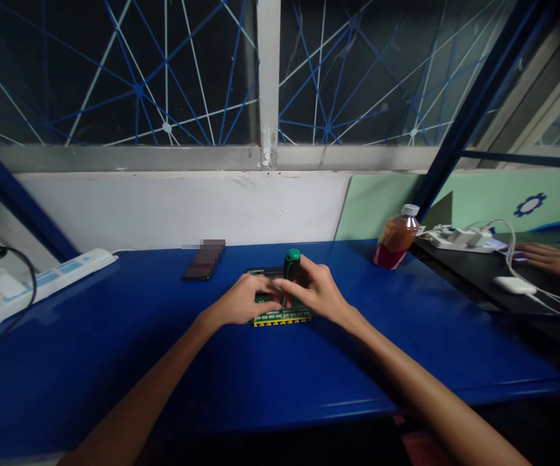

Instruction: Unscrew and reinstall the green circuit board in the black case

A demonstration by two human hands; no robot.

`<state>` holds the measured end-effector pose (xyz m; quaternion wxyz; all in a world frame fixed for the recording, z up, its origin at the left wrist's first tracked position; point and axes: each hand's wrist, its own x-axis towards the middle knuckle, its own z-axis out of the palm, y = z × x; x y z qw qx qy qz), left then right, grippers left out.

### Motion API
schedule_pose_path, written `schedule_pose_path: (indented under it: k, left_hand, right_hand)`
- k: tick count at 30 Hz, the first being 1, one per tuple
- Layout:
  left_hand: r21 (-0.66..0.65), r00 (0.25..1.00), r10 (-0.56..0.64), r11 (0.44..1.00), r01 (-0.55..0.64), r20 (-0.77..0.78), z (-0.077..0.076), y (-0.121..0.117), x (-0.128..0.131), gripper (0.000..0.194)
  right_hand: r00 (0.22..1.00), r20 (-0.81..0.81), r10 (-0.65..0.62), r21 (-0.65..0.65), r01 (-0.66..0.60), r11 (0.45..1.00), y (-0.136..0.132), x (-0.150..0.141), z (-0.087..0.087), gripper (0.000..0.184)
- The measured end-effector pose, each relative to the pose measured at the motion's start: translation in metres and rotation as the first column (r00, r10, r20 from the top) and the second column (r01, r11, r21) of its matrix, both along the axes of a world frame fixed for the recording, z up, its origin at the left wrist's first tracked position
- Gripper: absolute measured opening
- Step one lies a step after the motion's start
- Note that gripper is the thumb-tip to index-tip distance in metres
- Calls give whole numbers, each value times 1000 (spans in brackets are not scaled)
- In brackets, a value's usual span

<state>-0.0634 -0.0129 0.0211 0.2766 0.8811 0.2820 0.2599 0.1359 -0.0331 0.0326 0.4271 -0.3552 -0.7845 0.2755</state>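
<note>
A green circuit board (282, 316) with a yellow front edge lies flat in the middle of the blue table (115, 349). My right hand (316, 291) is closed around a screwdriver with a green and black handle (292, 262), held upright with its tip down on the board. My left hand (246, 301) rests on the board's left side, fingers curled and pressing it down next to the screwdriver's shaft. Both hands hide most of the board.
A dark phone (203, 262) lies behind the board to the left. A white power strip (42, 281) sits at the left edge. A bottle of orange drink (396, 239) stands at the right. Another person's hand (554, 259) rests on the neighbouring dark desk beside chargers and cables (459, 236).
</note>
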Motion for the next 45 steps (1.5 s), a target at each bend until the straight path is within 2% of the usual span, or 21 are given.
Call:
schedule_pose_path:
  k: [5, 10, 20, 26, 40, 42, 45]
  left_hand:
    - [-21, 998, -15, 1000, 16, 64, -1, -3, 6, 14]
    - [-72, 997, -12, 997, 18, 76, -1, -6, 8, 16]
    - [-33, 999, 2, 999, -1, 50, 0, -6, 10, 17]
    - [-52, 999, 13, 999, -11, 48, 1, -8, 12, 16]
    - [-77, 998, 38, 996, -34, 48, 2, -8, 12, 14]
    - [-69, 998, 50, 997, -46, 47, 1, -7, 12, 15]
    - [-55, 995, 95, 994, -93, 29, -2, -5, 11, 15]
  right_hand:
    - [998, 27, 64, -24, -63, 998, 2, 2, 4, 23]
    - [992, 5, 129, -102, -128, 986, 3, 3, 3, 24]
    - [995, -13, 96, -103, -96, 990, 0, 4, 7, 26]
    - [996, 1, 88, -54, -88, 995, 2, 5, 6, 23]
    - [983, 7, 184, -133, -181, 974, 0, 4, 8, 25]
    - [987, 22, 158, -121, -154, 981, 0, 3, 8, 26]
    - [996, 89, 23, -9, -23, 1000, 2, 3, 10, 32]
